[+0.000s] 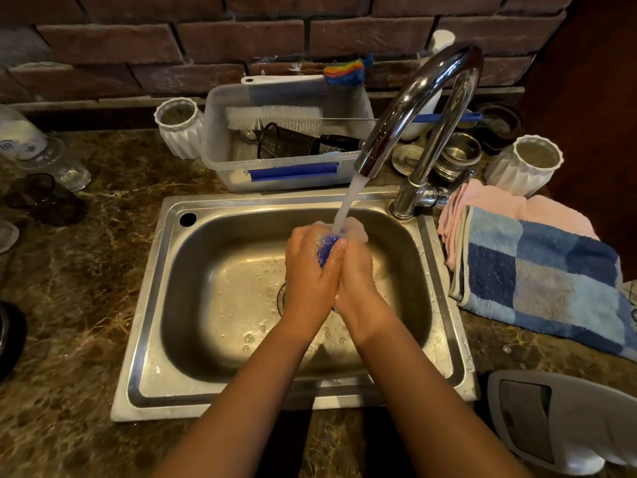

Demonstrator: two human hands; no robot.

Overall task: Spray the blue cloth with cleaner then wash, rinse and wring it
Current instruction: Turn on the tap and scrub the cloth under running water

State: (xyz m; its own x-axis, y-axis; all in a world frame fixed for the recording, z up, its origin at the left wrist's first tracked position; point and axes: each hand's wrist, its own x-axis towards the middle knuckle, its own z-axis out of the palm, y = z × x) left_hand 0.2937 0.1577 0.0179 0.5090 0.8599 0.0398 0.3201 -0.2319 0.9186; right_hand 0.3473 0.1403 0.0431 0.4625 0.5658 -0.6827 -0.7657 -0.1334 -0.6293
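Grip: left hand [312, 267] and right hand [356, 270] pressed together, palms inward, squeezing the blue cloth [327, 248] bunched between them. Only a small patch of cloth shows at the fingertips; foam clings around it.

Position: cloth and both hands held over the middle of the steel sink [213, 257], directly under the water stream [348, 205] running from the chrome faucet [424, 98]. Drain partly hidden beneath the hands; droplets and bubbles scattered on the basin floor.

Far side, on the desk [86, 270]: clear plastic tub [227, 150] holding a white bottle brush [275, 117] and a black mesh strainer [275, 143]. White ribbed vase [181, 127] just left of the tub; second white ribbed vase [527, 167] far right.

Right of sink: blue checked towel [544, 274] lying over a pink cloth [489, 205], near the faucet base.

Near right: grey plastic item [558, 419], kind unclear.

Backing: red brick wall [206, 39].
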